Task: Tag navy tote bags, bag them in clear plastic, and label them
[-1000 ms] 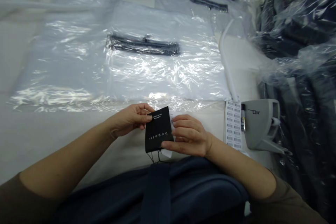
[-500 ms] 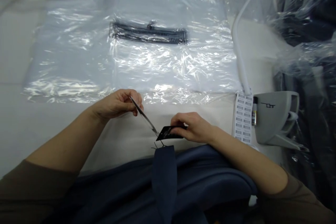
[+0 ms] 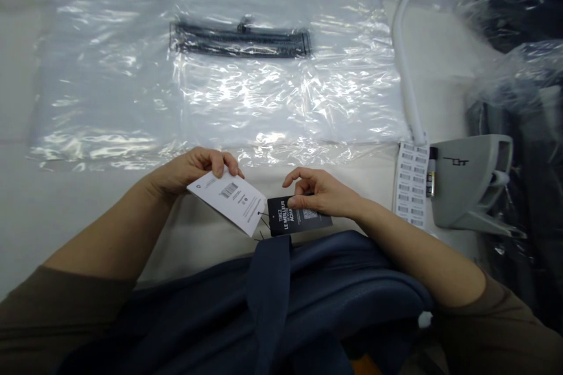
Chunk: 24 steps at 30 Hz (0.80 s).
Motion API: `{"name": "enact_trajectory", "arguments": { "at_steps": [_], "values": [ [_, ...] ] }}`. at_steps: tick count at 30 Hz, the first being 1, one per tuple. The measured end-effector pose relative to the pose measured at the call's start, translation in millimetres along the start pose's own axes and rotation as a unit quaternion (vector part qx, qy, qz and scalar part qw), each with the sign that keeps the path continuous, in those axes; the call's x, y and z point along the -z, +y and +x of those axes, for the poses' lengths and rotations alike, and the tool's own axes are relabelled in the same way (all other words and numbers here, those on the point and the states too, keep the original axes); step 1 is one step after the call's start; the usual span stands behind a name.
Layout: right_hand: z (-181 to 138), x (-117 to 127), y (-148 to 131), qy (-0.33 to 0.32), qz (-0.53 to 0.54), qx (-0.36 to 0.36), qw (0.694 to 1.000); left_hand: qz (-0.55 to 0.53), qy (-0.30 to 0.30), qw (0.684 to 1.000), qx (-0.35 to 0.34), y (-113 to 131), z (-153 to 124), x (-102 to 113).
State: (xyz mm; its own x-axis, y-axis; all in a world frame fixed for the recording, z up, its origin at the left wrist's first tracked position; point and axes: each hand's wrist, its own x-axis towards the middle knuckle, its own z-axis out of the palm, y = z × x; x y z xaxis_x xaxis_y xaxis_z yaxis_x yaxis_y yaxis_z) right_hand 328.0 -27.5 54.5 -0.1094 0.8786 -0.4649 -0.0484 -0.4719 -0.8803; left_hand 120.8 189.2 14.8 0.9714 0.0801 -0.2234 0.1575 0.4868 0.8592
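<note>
Okay, I've now got my left hand [image 3: 196, 170] pinching the white card [image 3: 229, 202], flipped face-up, and right hand [image 3: 323, 190], half-curled, pinching the black tag [image 3: 297, 221], so both printed sides show near the navy strap [image 3: 270, 293].

1 camera, worn on the person's head, looks forward and down at the counter [image 3: 440, 76] from near above, with the 2 hands [image 3: 322, 191] around mid-view.
</note>
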Motion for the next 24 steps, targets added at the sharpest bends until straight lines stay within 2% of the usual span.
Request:
{"name": "enact_trajectory", "arguments": {
  "at_steps": [2, 5, 9, 13, 16, 18, 20, 21, 23, 24],
  "values": [
    [0, 2, -1, -0.005, 0.016, -0.022, 1.000, 0.003, 0.010, 1.000, -0.003, 3, 1, -4],
    [0, 5, -1, 0.005, 0.066, -0.044, 0.997, 0.037, 0.066, 0.997, -0.005, 6, 6, -18],
    [5, 4, 0, 0.132, 0.116, -0.024, 0.984, 0.105, 0.122, 0.987, -0.001, 8, 25, -55],
    [13, 1, 1, 0.231, 0.173, 0.000, 0.957, 0.146, 0.117, 0.981, 0.045, 0, 49, -93],
    [16, 2, 5, 0.271, 0.159, 0.020, 0.949, 0.127, 0.099, 0.984, 0.073, -13, 59, -105],
    [14, 5, 8, 0.324, 0.090, 0.070, 0.939, 0.081, 0.131, 0.986, 0.070, -20, 62, -103],
    [9, 11, 11, 0.374, -0.049, 0.197, 0.905, 0.032, 0.186, 0.980, 0.067, -24, 62, -98],
    [6, 14, 12, 0.368, -0.147, 0.282, 0.874, 0.011, 0.207, 0.976, 0.067, -25, 62, -95],
    [2, 18, 12, 0.276, -0.364, 0.428, 0.779, -0.017, 0.229, 0.971, 0.067, -25, 62, -91],
    [1, 20, 11, 0.218, -0.455, 0.470, 0.724, -0.027, 0.227, 0.971, 0.065, -26, 62, -90]
  ]
}}
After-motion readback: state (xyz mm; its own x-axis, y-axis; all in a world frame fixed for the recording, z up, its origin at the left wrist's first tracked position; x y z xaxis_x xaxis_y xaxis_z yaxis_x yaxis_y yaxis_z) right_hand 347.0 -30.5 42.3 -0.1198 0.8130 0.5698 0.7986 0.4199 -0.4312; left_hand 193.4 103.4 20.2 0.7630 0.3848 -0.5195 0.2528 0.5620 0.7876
